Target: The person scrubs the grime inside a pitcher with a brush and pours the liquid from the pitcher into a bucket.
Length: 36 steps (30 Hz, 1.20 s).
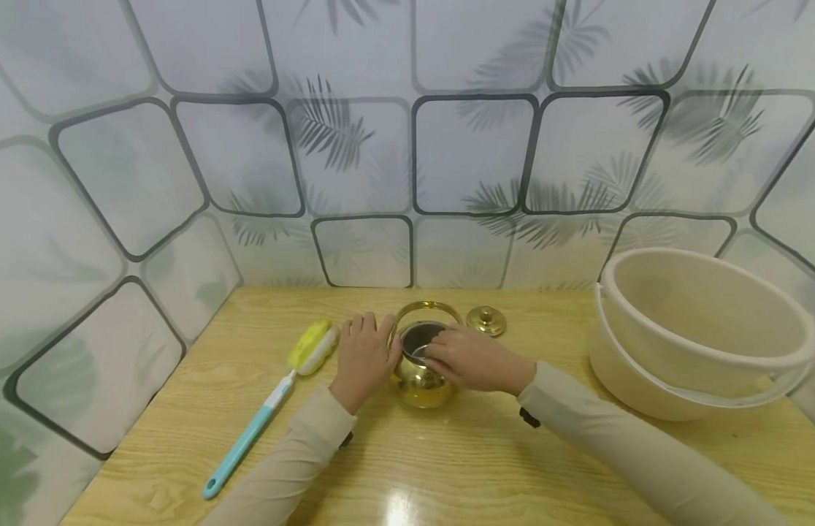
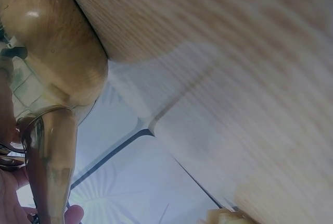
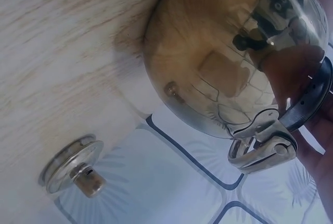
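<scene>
A shiny gold-coloured kettle stands upright on the wooden table, its top uncovered and its arched handle raised. My left hand holds the kettle's left side; in the left wrist view, fingers show on both sides of its spout. From the right, my right hand grips the kettle's rim with its fingers curled over the opening. The right wrist view shows fingers at the dark rim beside the handle hinge. The gold lid lies knob up behind the kettle, to its right.
Left of the kettle lies a long brush with a blue handle and a yellow-and-white head. A large cream bucket stands at the right, its bail hanging down in front. Patterned wall covering rises behind the table.
</scene>
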Motion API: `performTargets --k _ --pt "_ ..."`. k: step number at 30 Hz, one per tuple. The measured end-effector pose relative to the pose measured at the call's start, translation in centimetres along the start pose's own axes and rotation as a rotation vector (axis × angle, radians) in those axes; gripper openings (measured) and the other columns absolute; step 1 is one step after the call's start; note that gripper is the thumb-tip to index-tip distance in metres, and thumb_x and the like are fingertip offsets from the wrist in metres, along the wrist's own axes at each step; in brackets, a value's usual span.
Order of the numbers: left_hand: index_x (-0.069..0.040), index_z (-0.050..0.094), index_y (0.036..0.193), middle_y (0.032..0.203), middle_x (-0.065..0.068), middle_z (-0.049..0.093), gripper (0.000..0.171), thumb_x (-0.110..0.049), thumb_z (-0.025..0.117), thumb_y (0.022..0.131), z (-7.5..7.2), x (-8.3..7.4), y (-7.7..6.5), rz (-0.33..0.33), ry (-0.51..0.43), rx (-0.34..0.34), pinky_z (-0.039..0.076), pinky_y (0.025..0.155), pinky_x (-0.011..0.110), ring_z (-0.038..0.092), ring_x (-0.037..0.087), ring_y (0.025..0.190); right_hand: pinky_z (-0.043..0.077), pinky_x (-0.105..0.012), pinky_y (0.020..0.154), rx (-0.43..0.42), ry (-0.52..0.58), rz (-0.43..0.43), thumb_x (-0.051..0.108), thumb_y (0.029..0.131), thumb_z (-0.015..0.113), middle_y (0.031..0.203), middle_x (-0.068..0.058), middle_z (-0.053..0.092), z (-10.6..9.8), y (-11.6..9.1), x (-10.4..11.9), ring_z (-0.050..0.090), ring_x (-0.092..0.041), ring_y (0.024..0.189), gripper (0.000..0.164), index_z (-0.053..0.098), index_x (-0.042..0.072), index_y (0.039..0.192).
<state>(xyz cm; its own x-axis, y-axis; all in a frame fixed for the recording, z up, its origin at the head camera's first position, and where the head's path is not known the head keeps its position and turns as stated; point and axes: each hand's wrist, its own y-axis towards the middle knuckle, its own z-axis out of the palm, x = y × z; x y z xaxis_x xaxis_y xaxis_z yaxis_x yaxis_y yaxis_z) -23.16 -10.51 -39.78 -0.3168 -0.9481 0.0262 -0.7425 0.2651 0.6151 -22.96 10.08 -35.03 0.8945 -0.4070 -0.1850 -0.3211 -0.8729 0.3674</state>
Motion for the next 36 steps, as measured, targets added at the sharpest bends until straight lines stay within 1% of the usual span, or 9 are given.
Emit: performTargets --k 7,11,18,23,28,33,36 --pt "-0.013 0.052 0.098 0.079 0.010 0.050 0.017 -0.028 0.052 0.092 0.1 0.0 0.0 0.003 0.005 -0.010 0.041 0.073 0.039 0.051 0.028 0.078 0.052 -0.032 0.079 0.025 0.020 -0.003 0.016 0.089 0.062 0.081 0.001 0.068 -0.3 0.2 -0.1 0.063 -0.012 0.075 0.007 0.066 0.011 0.089" --pt "-0.013 0.052 0.097 0.079 0.010 0.050 0.016 -0.028 0.052 0.092 0.1 0.0 0.0 0.003 0.002 -0.012 0.041 0.072 0.039 0.051 0.028 0.077 0.052 -0.033 0.080 0.016 0.008 -0.001 0.016 0.088 0.063 0.083 0.000 0.069 -0.2 0.1 -0.1 0.064 -0.013 0.077 0.008 0.067 0.010 0.092" --pt "-0.013 0.052 0.097 0.079 0.010 0.051 0.016 -0.028 0.053 0.091 -0.1 0.0 0.1 -0.004 -0.008 -0.008 0.041 0.072 0.039 0.051 0.028 0.078 0.052 -0.031 0.079 -0.075 -0.015 -0.015 0.016 0.086 0.066 0.081 0.002 0.069 0.2 -0.4 0.0 0.064 -0.012 0.076 0.006 0.067 0.011 0.089" --pt "-0.013 0.052 0.097 0.080 0.011 0.051 0.017 -0.028 0.052 0.092 -0.1 -0.1 0.1 -0.006 0.005 -0.003 0.041 0.071 0.039 0.051 0.029 0.078 0.051 -0.031 0.082 -0.120 -0.031 -0.030 0.015 0.084 0.068 0.080 0.002 0.069 0.7 -0.7 -0.1 0.063 -0.011 0.076 0.006 0.067 0.011 0.088" --pt "-0.013 0.053 0.099 0.080 0.011 0.051 0.018 -0.029 0.051 0.092 0.0 -0.1 0.1 -0.008 0.014 -0.003 0.041 0.071 0.039 0.051 0.029 0.078 0.051 -0.031 0.082 -0.180 -0.031 -0.063 0.013 0.082 0.069 0.079 0.002 0.069 0.8 -0.8 -0.1 0.063 -0.012 0.074 0.006 0.067 0.009 0.087" --pt "-0.013 0.053 0.100 0.081 0.011 0.052 0.018 -0.029 0.051 0.092 0.1 -0.1 0.1 -0.012 0.012 0.002 0.041 0.072 0.039 0.051 0.029 0.079 0.051 -0.029 0.079 -0.228 -0.078 -0.110 0.012 0.080 0.070 0.076 0.002 0.068 1.0 -0.7 -0.3 0.062 -0.011 0.072 0.007 0.066 0.009 0.085" --pt "-0.013 0.053 0.101 0.081 0.011 0.052 0.018 -0.029 0.051 0.092 0.2 -0.1 0.1 -0.014 0.009 0.003 0.041 0.072 0.039 0.051 0.028 0.078 0.052 -0.029 0.078 -0.243 -0.103 -0.123 0.011 0.079 0.071 0.076 0.002 0.068 0.9 -0.6 -0.4 0.062 -0.011 0.072 0.008 0.066 0.009 0.084"
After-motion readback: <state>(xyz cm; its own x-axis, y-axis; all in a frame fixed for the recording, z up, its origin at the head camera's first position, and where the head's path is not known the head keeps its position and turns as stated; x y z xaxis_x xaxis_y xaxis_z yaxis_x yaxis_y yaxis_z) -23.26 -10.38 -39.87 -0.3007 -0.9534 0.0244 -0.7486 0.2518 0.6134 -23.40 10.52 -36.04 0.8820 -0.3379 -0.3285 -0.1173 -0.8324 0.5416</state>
